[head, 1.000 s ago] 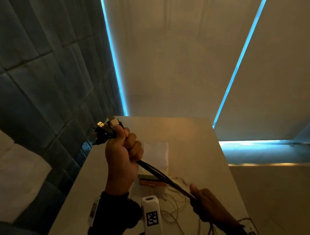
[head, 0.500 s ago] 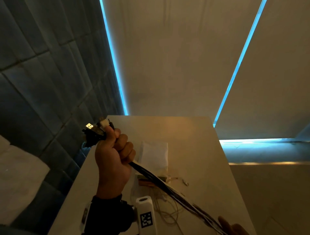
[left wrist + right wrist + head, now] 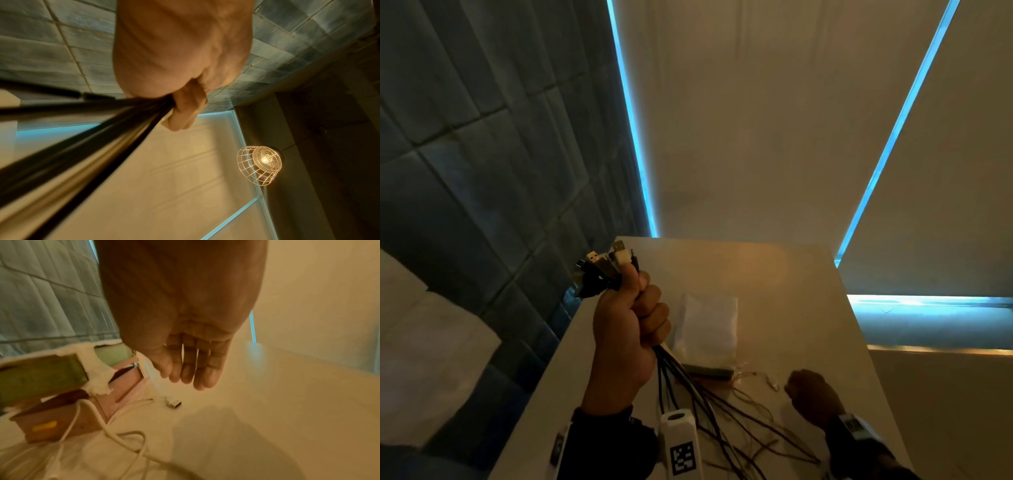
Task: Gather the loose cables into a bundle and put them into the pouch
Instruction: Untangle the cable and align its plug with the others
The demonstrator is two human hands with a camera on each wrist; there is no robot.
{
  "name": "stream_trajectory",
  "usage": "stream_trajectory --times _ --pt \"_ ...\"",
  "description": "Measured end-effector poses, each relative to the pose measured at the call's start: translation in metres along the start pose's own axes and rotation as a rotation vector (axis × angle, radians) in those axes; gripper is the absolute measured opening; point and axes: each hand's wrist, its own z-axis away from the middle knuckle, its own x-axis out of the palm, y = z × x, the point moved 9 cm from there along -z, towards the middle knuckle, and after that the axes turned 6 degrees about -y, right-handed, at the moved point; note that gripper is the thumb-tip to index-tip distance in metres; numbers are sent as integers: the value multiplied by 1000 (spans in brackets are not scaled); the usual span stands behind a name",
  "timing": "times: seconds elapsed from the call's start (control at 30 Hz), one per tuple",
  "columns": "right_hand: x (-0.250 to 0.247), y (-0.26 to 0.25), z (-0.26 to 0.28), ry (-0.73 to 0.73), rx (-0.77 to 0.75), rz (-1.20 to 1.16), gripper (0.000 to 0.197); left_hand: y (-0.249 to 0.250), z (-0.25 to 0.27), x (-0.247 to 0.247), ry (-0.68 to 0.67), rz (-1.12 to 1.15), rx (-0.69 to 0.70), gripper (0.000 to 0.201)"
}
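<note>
My left hand (image 3: 630, 329) is raised above the table's left side and grips a bundle of dark cables (image 3: 688, 394) in its fist. Their plugs (image 3: 606, 270) stick out above the thumb. Below the fist the cables fan out loosely and trail onto the table. In the left wrist view the fingers (image 3: 185, 110) curl round the blurred strands (image 3: 92, 138). The white pouch (image 3: 709, 329) lies flat on the table just beyond the fist. My right hand (image 3: 811, 394) hovers low over the table to the right, fingers (image 3: 189, 369) relaxed and holding nothing. A white cable (image 3: 123, 436) and its plug (image 3: 173, 402) lie under it.
The pale table (image 3: 791, 291) ends close on the left and on the right. A green block with white wrapping (image 3: 41, 376) sits on a brownish box (image 3: 61, 418) beside the pouch. Thin pale wires (image 3: 753, 428) are scattered near the front. A padded wall (image 3: 482, 171) rises at left.
My right hand slid down along the cables, let them go and came back over the table at right. The strands, pulled taut before, now hang spread apart below my left fist.
</note>
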Motion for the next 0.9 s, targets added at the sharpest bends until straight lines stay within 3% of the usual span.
stream_trajectory --times 0.03,0.2,0.5,0.6,0.67,0.7,0.8,0.9 --pt "2 -11 -7 -40 -48 22 27 1 1 0 4 -7 0 35" --pt "31 -11 -35 -124 73 8 50 3 2 -6 18 -28 -14 31" --pt "46 -18 -34 -87 93 -6 57 0 -4 -7 0 -52 -36 30" --pt "39 -14 -26 -105 75 -41 46 -1 -5 -5 -27 -58 -31 32" --pt "21 -14 -21 -17 31 -106 14 -1 -7 -6 -32 -80 -22 32" --pt "9 -15 -20 66 -3 -173 10 -1 -7 -6 -32 -95 -16 32" --pt "-46 -36 0 288 -180 -338 23 -5 -10 -5 -42 -146 -8 32" --pt "-110 -72 29 392 -377 -515 17 -13 -10 2 -58 -220 -12 31"
